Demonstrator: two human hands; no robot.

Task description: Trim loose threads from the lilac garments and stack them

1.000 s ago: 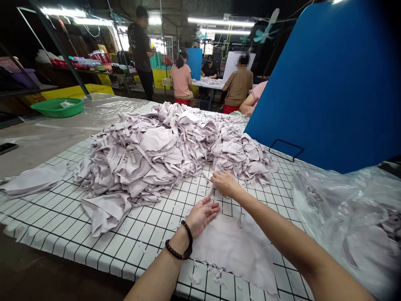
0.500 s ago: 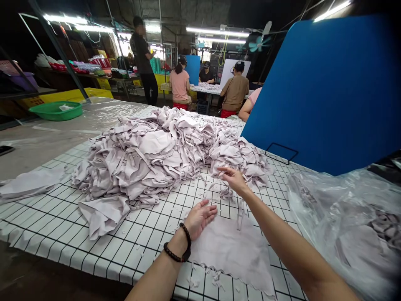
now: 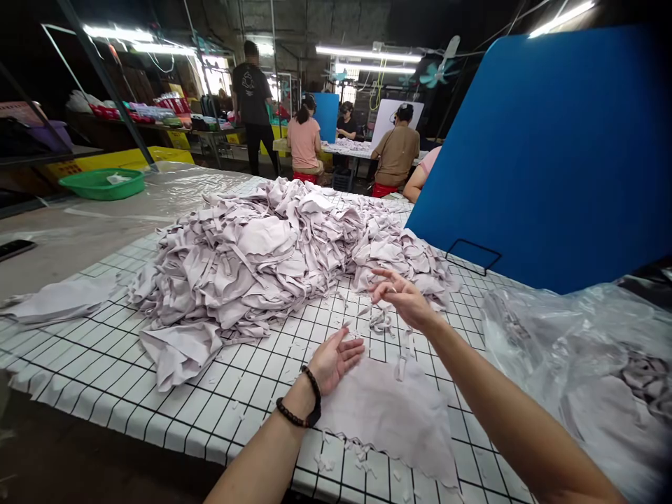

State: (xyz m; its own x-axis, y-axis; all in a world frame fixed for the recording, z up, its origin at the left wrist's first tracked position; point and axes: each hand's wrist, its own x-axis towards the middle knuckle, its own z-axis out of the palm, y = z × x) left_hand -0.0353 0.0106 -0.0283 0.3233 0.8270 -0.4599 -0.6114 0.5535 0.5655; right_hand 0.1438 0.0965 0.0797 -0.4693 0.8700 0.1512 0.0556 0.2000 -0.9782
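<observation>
My left hand (image 3: 336, 358) is open, palm facing right with fingers apart, at the upper left edge of a flat pale-lilac piece of cloth (image 3: 388, 413). My right hand (image 3: 402, 297) hovers over the front of the smaller heap of pale fabric pieces (image 3: 391, 252); its fingers are spread and nothing shows in them. Small strips and scraps of cloth (image 3: 381, 320) lie between the two hands. A thin strap (image 3: 402, 365) rests on the flat piece's top edge. The larger fabric heap (image 3: 246, 259) rises to the left of both hands.
A blue panel (image 3: 546, 161) stands at the right, by a black wire stand (image 3: 472, 257). A clear plastic bag (image 3: 582, 378) with fabric lies at right. A green basin (image 3: 102, 184) and a phone (image 3: 15, 248) are at left. Several people sit or stand behind.
My right hand has shifted slightly right and its fingers have spread. The left hand has barely moved. The standing person in the background has turned away. The view has shifted slightly.
</observation>
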